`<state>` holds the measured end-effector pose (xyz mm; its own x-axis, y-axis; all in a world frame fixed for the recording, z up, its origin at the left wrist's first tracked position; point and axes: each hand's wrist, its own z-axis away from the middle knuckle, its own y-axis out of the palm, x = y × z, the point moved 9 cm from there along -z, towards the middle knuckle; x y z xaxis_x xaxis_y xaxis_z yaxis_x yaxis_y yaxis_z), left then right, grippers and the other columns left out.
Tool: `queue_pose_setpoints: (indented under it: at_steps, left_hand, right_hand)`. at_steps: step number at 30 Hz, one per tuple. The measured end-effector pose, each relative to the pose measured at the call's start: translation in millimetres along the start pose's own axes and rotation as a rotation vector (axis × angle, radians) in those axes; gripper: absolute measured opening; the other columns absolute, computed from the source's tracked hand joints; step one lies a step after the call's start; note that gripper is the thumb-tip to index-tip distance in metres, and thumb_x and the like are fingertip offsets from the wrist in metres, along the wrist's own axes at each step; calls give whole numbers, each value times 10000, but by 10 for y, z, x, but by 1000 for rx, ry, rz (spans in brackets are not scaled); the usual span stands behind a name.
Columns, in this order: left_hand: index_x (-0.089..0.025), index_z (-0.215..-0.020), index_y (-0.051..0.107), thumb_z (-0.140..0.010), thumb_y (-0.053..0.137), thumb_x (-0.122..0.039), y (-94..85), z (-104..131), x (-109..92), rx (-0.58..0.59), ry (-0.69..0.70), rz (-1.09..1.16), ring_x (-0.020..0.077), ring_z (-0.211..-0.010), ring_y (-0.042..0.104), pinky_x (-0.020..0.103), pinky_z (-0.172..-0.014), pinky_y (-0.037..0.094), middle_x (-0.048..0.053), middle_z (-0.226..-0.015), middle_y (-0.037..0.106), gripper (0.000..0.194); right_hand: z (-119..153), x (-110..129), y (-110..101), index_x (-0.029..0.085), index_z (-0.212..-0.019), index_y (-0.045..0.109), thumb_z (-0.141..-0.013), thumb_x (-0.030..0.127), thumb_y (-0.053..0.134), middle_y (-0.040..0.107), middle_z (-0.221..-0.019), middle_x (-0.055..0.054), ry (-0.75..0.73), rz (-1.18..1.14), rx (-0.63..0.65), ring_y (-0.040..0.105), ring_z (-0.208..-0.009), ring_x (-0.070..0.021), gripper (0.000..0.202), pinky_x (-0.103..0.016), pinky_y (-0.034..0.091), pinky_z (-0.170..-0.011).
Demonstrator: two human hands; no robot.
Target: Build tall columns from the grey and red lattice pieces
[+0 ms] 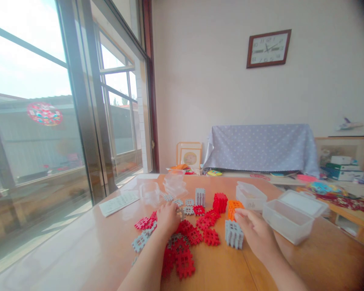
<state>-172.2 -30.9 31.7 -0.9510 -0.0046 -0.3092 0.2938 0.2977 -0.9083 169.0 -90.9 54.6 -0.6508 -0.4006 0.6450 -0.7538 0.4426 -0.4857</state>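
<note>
My left hand (169, 216) reaches into the loose pile, its fingers bent down near a grey piece (180, 213); what they hold, if anything, is hidden. Red lattice pieces (185, 263) and grey ones (140, 241) lie around it. On the right, my right hand (255, 228) has its thumb and fingers at an orange stack (234, 209), just above and beside a grey-blue stack (234, 234). Whether it grips the orange pieces is unclear. A red stack (220, 203) and an upright grey stack (200, 197) stand farther back.
Two clear plastic boxes (250, 197) (288, 220) stand at the right, one with its lid open. Clear containers (174, 182) and a paper sheet (119, 203) lie at the back left of the wooden table (87, 246).
</note>
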Motion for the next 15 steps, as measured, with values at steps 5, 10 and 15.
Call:
queue_pose_setpoints:
  at_steps: [5, 10, 15]
  left_hand:
    - [-201, -863, 650, -803, 569, -288, -140, -23, -49, -77, -45, 403, 230, -903, 597, 325, -782, 413, 61, -891, 674, 133]
    - [-191, -772, 563, -700, 681, -355, 27, 170, -506, 165, -51, 1191, 123, -621, 515, 239, -606, 373, -21, -658, 573, 215]
    - [-189, -818, 555, -659, 762, -310, 227, 470, -986, 451, -39, 1488, 83, -547, 478, 212, -551, 334, -40, -632, 569, 287]
  right_hand:
    - [9, 53, -15, 242, -1065, 705, -918, 541, 510, 717, -1076, -72, -14, 6, -14, 637, -997, -262, 386, -370, 501, -851]
    - [38, 232, 41, 256, -1194, 659, -914, 496, 552, 672, -1208, -94, -84, 13, 20, 595, -1132, -287, 384, -431, 481, -976]
    - [104, 475, 161, 305, -1375, 537, -839, 394, 648, 557, -1401, -67, -155, 23, 133, 496, -1305, -291, 554, -465, 427, -1091]
